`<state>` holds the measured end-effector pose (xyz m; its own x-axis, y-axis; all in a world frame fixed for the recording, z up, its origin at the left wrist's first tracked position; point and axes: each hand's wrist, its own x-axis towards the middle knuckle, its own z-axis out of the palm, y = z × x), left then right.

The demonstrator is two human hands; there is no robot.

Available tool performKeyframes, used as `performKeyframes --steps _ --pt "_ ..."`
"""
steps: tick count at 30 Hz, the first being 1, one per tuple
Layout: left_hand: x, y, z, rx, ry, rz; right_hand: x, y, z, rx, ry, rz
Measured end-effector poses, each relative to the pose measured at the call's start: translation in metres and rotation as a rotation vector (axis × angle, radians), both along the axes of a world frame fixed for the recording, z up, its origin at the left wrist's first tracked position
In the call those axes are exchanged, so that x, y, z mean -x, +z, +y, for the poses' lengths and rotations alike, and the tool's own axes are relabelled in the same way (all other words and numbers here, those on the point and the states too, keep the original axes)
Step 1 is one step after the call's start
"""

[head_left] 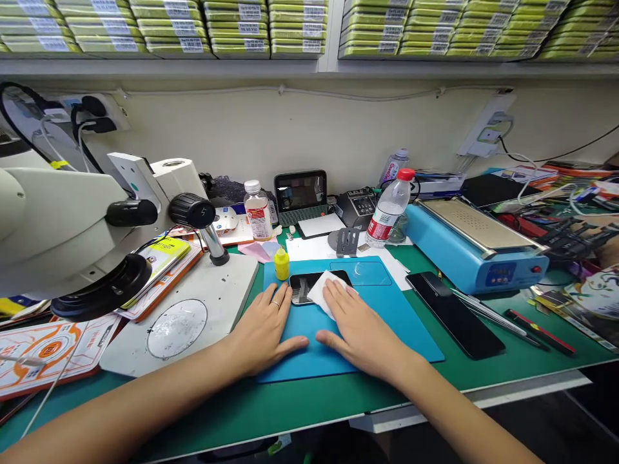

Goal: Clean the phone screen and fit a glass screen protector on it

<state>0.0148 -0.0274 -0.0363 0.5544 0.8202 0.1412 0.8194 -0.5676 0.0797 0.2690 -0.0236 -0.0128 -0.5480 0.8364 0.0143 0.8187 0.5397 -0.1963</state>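
Observation:
A dark phone or phone screen (300,288) lies flat on the blue mat (396,335), its glass reflecting light. My right hand (358,322) presses a folded white wipe (321,289) against its middle and right part, covering some of it. My left hand (265,322) rests palm down at the left end, fingers stretched out, a ring on one of them. Its fingertips are at the phone's edge; whether they press on it I cannot tell. Just behind stands a small yellow bottle (281,263).
At left, a microscope (72,232) overhangs its pale base (227,290). Rightward lie a black phone (459,316), tweezers (498,316) and a red-black tool (539,332), before a blue heating machine (474,245). Water bottle (387,212), white-capped bottle (258,212) and small display (300,190) stand behind.

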Motion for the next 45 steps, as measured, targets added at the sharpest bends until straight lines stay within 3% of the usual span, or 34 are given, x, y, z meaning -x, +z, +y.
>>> performKeyframes --steps 3,7,10,15,19,23,26,31,34,39,45 --pt "0.000 -0.002 0.000 -0.014 -0.002 -0.004 -0.004 -0.001 -0.002 0.023 0.004 0.023" --pt "0.001 -0.006 0.001 -0.026 -0.005 -0.007 -0.003 -0.003 0.017 -0.007 -0.073 0.035" --pt "0.001 -0.009 0.001 -0.043 -0.006 -0.022 0.017 -0.003 0.022 -0.006 -0.077 0.028" --pt "0.005 -0.013 0.000 -0.058 -0.036 -0.003 0.049 -0.002 0.006 0.012 0.060 0.039" --pt "0.006 -0.013 0.000 -0.065 -0.034 0.022 0.033 0.001 0.000 0.029 0.107 0.037" --pt "0.003 -0.012 0.000 -0.068 -0.033 0.021 0.009 0.004 0.013 0.026 -0.005 0.014" --pt "0.002 -0.011 0.000 -0.062 -0.032 0.033 0.018 0.003 0.022 0.024 -0.045 0.013" --pt "0.006 -0.015 0.001 -0.100 -0.028 0.018 0.047 -0.001 0.011 0.046 0.087 0.055" --pt "0.009 -0.020 0.002 -0.129 -0.050 0.028 0.037 0.001 0.000 0.055 0.123 0.071" --pt "0.011 -0.031 0.005 -0.206 -0.070 0.047 0.013 0.004 0.001 0.039 0.036 0.074" --pt "0.012 -0.034 0.006 -0.244 -0.090 0.055 0.039 -0.004 0.001 0.019 0.068 0.122"
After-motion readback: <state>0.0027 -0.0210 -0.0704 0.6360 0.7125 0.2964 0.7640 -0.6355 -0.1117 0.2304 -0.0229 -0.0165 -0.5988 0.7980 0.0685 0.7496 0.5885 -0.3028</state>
